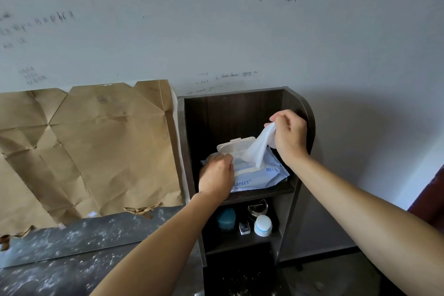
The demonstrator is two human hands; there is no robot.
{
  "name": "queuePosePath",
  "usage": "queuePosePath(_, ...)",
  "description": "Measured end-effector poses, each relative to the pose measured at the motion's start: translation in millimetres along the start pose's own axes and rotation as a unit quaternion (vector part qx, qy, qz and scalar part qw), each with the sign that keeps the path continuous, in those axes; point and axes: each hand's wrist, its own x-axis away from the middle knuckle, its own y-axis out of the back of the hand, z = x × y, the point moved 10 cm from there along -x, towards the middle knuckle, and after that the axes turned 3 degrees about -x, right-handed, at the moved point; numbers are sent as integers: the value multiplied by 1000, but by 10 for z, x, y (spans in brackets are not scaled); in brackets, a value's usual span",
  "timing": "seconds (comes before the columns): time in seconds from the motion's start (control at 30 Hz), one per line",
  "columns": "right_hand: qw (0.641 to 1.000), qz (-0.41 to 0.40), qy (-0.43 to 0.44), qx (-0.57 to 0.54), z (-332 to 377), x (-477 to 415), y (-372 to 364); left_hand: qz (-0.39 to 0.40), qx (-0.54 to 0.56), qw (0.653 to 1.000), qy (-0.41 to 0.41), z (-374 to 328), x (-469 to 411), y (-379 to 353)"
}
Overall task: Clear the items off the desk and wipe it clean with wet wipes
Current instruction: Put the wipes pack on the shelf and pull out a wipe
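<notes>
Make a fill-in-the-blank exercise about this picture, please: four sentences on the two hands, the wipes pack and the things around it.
1. The right hand pinches the wipe and draws it ____ of the pack.
2. The left hand holds the pack, whose lid stands ____.
3. The number printed on the pack is ____.
4. The creased paper on the wall beside the shelf unit is ____.
Missing words: out; open; 80; brown.

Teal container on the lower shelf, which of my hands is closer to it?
Left. The left hand grips the wipes pack on the shelf directly above the teal container. The right hand is higher and farther right, pinching a wipe.
</notes>
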Motion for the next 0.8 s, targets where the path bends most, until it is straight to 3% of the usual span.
queuePosePath(0.1, 996, -15, 72, 57, 162, -29, 53, 77, -3, 995, -61, -68, 40, -204)
queuePosePath(0.17, 985, 25, 97, 140, 120, -6, -27, 117, -23, 989, -84, -77, 71, -300)
queuePosePath(0.23, 970, 92, 80, 212, -85, 40, -146, 103, 2, 992, -77, -56, 84, -239)
queuePosePath(0.37, 930, 194, -4, 311, -621, 169, -274, -61, 58, 996, -38, 22, 87, 168)
queuePosePath(0.43, 911, 224, -23, 346, -748, 233, -342, -98, 77, 992, -27, 29, 91, 286)
queuePosePath(0.63, 877, 296, -26, 378, -879, 325, -481, -25, 44, 996, -78, -56, 97, 106)
queuePosePath(0.8, 819, 379, 40, 430, -846, 474, -472, 3, 9, 996, -88, -23, 271, -22)
